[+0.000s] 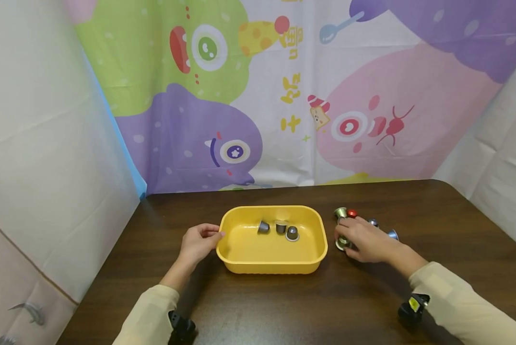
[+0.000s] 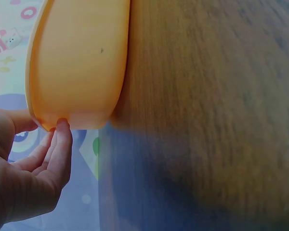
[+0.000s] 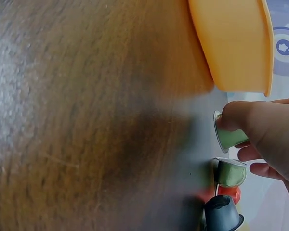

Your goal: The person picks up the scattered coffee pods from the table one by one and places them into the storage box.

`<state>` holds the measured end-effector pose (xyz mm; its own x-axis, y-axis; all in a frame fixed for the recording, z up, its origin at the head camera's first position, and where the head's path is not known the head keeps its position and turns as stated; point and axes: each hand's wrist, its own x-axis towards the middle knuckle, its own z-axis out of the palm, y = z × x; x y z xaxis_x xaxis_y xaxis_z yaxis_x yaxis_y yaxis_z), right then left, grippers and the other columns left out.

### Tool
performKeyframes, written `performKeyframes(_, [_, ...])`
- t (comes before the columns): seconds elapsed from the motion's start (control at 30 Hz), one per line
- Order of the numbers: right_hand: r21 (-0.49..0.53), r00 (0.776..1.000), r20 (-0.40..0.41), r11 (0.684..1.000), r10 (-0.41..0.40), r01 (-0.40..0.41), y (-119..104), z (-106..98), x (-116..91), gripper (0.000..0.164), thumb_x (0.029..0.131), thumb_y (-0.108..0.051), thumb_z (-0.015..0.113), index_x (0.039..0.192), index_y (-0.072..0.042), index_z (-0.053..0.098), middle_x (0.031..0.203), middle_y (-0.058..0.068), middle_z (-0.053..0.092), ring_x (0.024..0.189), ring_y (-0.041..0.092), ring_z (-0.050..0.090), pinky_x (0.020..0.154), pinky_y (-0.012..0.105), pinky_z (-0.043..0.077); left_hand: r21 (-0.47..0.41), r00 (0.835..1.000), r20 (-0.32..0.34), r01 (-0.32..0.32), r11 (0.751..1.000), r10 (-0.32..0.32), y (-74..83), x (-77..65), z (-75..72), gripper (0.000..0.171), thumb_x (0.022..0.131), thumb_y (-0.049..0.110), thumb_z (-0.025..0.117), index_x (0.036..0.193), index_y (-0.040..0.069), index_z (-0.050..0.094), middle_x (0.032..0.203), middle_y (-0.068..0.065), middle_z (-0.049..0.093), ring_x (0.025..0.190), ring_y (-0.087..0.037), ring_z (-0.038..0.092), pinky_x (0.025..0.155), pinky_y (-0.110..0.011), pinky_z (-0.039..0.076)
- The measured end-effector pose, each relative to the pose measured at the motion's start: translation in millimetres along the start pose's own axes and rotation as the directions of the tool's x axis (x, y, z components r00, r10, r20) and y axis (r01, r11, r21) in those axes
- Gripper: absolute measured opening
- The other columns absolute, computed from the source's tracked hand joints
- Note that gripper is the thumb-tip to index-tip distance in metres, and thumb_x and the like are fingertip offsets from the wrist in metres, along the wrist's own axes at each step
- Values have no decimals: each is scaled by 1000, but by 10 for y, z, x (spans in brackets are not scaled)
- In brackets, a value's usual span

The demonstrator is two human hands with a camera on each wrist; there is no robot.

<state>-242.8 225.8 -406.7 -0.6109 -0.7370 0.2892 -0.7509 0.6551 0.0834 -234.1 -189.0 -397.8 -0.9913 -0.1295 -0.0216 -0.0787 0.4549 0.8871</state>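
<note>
A yellow plastic tray (image 1: 258, 254) sits on the table with three dark grey coffee capsules lying in it, one of them (image 1: 263, 227) on its side. My left hand (image 1: 197, 244) pinches the tray's left rim, thumb on one side and fingers on the other. To the right of the tray, my right hand (image 1: 368, 239) reaches over a group of coffee capsules. In the right wrist view its thumb and fingers pinch a light green capsule (image 3: 229, 137). Beside it are another green capsule (image 3: 232, 173), a red capsule (image 3: 229, 193) and a dark capsule (image 3: 221, 212).
A blue capsule (image 1: 393, 234) and a dark blue one (image 1: 372, 222) lie behind the right hand, partly covered by it. The brown wooden table (image 1: 284, 306) meets a cartoon-printed curtain (image 1: 288, 158) at its far edge. White cloth hangs at both sides.
</note>
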Motion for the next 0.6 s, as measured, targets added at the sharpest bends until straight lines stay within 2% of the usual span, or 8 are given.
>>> performKeyframes(0.37, [9,999,-37,999,34,-34,19,-33,10,27,73,-17,78,94,-12,62,91,-1,59,86,14,58,80,39,52,6,1000,3,11,1000,-11,4,14,4,28,84,17,71,103,-3,68,91,-14,71,66,-4,59,61,-15,50])
performKeyframes(0.6, [7,997,-75,1000,21,-20,28,-42,27,26,73,-16,77,94,-11,62,91,0,60,84,15,58,78,39,51,7,1000,4,12,1000,-12,9,-5,-2,28,84,17,71,103,-3,68,91,-14,70,67,-5,59,61,-16,50])
